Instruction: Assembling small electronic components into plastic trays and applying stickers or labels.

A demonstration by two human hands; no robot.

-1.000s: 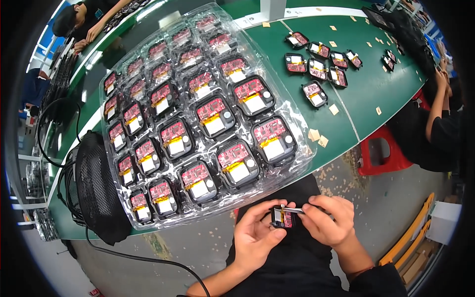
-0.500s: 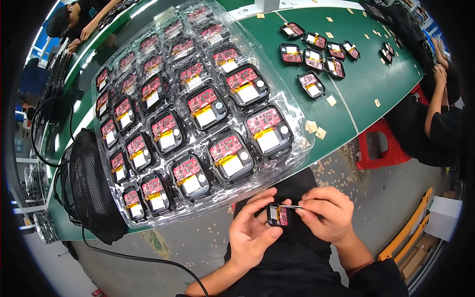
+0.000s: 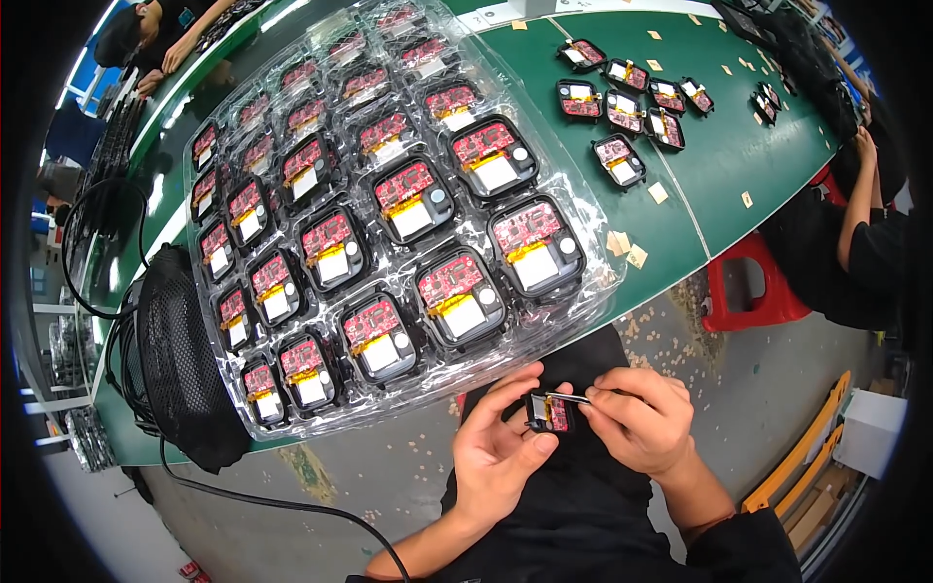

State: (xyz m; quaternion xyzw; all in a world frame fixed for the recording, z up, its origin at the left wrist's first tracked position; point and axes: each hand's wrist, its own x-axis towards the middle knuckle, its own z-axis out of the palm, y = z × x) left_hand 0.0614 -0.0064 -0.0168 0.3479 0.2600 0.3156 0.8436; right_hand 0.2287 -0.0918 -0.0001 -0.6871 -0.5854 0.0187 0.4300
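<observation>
My left hand (image 3: 498, 457) is closed around the edges of a small black device housing (image 3: 551, 414) with a red circuit board and a pale block inside. It is held over my lap, its open side facing up. Between the fingertips of my right hand (image 3: 643, 420) is a thin metal tool (image 3: 566, 396), seemingly tweezers, whose tip lies over the upper part of the housing. Just beyond my hands, a clear plastic tray (image 3: 457, 384) holds rows of similar black housings, each showing a red board, orange ribbon and white block.
Several loose housings (image 3: 619, 161) lie on the green table (image 3: 544, 58) beyond the tray, among small yellowish paper pieces (image 3: 658, 192). A black mesh bag (image 3: 185, 369) and a cable (image 3: 292, 507) are at left. A red stool (image 3: 748, 291) and other people sit along the table's edges.
The tool's tip has shifted slightly up and left over the housing, which tilts a little differently. My left hand keeps its hold. The tray and table appear slightly shifted in view.
</observation>
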